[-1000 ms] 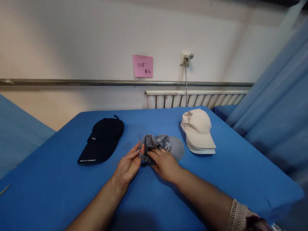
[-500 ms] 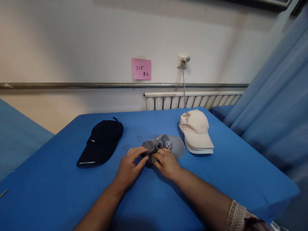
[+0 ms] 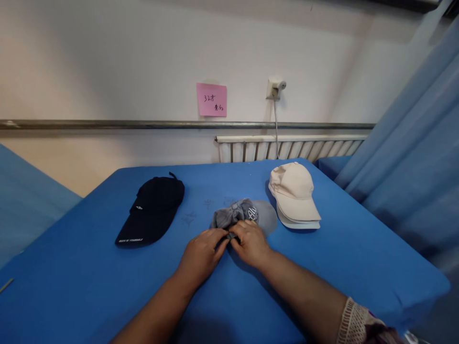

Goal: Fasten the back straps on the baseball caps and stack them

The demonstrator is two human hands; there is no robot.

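Observation:
A grey baseball cap (image 3: 234,213) with white lettering lies at the middle of the blue-covered table (image 3: 89,286), its brim pointing right. My left hand (image 3: 205,248) pinches the near edge of this cap with thumb and fingers. Close beside it, my right hand (image 3: 249,242) also grips the near side, its fingers curled over the fabric. The two sets of fingertips almost meet, and they hide part of the cap's edge. To the left rests a black cap (image 3: 152,205) with small white print on its brim. On the right sits a stack of cream caps (image 3: 294,188).
A pink note (image 3: 211,100) and a socket with a plug (image 3: 275,91) are on the wall. Behind the table run a metal rail (image 3: 161,124) and a white radiator (image 3: 258,149). Blue curtains (image 3: 412,129) hang on the right. A thin stick (image 3: 6,285) lies far left.
My left hand has moved slightly right, and its fingers have closed onto the near edge of the grey cap beside my right fingers. The cap has stayed in nearly the same place.

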